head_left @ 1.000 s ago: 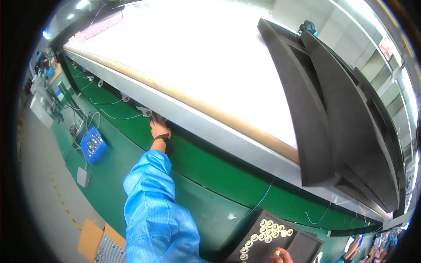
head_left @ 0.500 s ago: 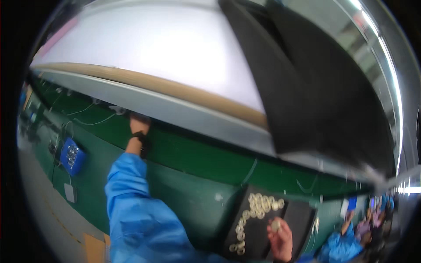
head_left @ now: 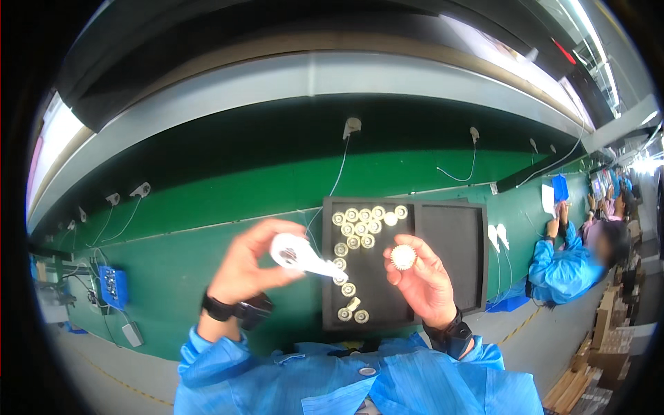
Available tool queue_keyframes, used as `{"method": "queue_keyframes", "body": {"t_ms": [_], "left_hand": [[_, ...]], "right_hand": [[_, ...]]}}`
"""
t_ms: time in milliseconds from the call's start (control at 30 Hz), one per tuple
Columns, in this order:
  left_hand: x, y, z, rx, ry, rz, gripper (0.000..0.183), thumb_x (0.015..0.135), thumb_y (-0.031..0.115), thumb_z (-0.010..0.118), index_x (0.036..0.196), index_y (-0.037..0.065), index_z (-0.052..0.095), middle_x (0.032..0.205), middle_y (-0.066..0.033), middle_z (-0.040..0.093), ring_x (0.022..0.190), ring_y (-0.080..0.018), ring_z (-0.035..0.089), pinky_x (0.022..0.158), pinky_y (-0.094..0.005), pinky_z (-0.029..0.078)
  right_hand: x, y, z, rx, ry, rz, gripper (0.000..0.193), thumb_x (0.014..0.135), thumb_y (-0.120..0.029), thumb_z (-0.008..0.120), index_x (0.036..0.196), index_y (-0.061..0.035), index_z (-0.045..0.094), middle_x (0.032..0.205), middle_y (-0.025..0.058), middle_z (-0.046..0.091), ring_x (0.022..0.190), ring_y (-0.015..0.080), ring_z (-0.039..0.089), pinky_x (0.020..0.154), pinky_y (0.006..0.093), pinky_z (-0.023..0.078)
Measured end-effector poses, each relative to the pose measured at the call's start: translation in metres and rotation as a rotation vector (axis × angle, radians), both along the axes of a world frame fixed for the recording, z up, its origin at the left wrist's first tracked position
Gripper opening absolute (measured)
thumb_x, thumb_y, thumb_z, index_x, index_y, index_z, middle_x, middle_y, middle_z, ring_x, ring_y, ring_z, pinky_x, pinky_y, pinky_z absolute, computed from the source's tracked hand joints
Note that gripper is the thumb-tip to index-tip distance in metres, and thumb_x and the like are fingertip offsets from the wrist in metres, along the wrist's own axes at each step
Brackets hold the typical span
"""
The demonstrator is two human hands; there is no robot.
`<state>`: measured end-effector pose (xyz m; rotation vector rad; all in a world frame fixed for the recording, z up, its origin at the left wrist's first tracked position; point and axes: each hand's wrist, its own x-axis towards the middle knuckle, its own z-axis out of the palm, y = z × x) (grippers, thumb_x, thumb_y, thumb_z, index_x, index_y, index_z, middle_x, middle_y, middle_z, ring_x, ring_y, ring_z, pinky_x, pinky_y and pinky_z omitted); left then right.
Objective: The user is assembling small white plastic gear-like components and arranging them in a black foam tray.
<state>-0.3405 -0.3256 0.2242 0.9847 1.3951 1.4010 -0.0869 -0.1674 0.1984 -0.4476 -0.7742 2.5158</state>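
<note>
My left hand (head_left: 252, 259) grips a white plastic housing (head_left: 285, 250) with a round, hollow head and a narrow tapering arm. The arm's tip points right, over the edge of a black tray (head_left: 453, 207). Between the thumb and fingers of my right hand (head_left: 427, 283) is a small cream gear (head_left: 402, 257), its toothed rim showing, held above the tray. Several pale round wheels with metal-looking centres (head_left: 361, 228) lie in the tray's left compartment, bunched at the far end and strung along the left side.
White housings with thin cords (head_left: 352, 127) sit along the back of the green bench (head_left: 194, 277), below a grey shelf edge. Two similar pieces (head_left: 496, 236) lie right of the tray. A blue bin of small parts (head_left: 113, 286) stands far left. At right sits a co-worker in blue (head_left: 564, 266).
My left hand has come back from under the shelf and now holds the white housing in front of me. My right hand still holds its round piece. The view has swung round.
</note>
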Motion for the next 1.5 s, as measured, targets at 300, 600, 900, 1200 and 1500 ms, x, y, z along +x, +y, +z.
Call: {"method": "queue_keyframes", "body": {"t_ms": [300,600,900,1200,1500], "left_hand": [[0.117,0.042,-0.025,0.068,-0.585,-0.078,0.048,0.082,0.016,0.069,0.122,0.001,0.048,0.115,-0.0140,0.058,0.109,-0.0234,0.058,0.097,-0.0379,0.045],[0.144,0.059,-0.033,0.165,-0.887,-0.322,0.046,0.079,0.010,0.067,0.120,0.004,0.048,0.118,-0.0113,0.057,0.113,-0.0208,0.053,0.097,-0.0349,0.042],[0.148,0.058,-0.028,0.147,-0.884,-0.189,0.044,0.078,0.008,0.070,0.117,0.001,0.051,0.113,-0.0175,0.061,0.108,-0.0283,0.060,0.098,-0.0406,0.046],[0.152,0.050,-0.018,0.072,-0.697,-0.131,0.050,0.085,0.006,0.067,0.132,0.003,0.048,0.124,-0.0108,0.059,0.117,-0.0194,0.055,0.100,-0.0338,0.042],[0.153,0.048,-0.019,0.079,-0.769,-0.136,0.032,0.085,0.005,0.068,0.112,0.005,0.053,0.110,-0.0057,0.062,0.104,-0.0131,0.058,0.090,-0.0286,0.046]], "right_hand": [[0.035,0.007,0.017,0.655,-0.222,-0.132,0.036,0.083,0.003,0.062,0.119,0.0015,0.060,0.117,0.0126,0.056,0.102,0.0200,0.061,0.082,0.0282,0.052],[0.059,0.029,0.029,1.231,-0.460,-0.048,0.042,0.072,0.003,0.071,0.112,-0.0040,0.063,0.105,0.0083,0.063,0.086,0.0120,0.061,0.074,0.0262,0.051],[0.066,0.024,0.019,0.616,-0.144,-0.137,0.032,0.080,0.005,0.068,0.111,0.0047,0.058,0.112,0.0153,0.060,0.095,0.0190,0.063,0.081,0.0301,0.054],[0.057,0.019,0.027,0.945,-0.256,-0.067,0.037,0.078,-0.002,0.072,0.114,0.0012,0.064,0.111,0.0104,0.058,0.094,0.0166,0.059,0.081,0.0290,0.049],[0.057,0.014,0.023,0.977,-0.279,-0.034,0.036,0.076,-0.008,0.075,0.110,-0.0002,0.066,0.107,0.0096,0.059,0.094,0.0176,0.059,0.084,0.0306,0.048]]}}
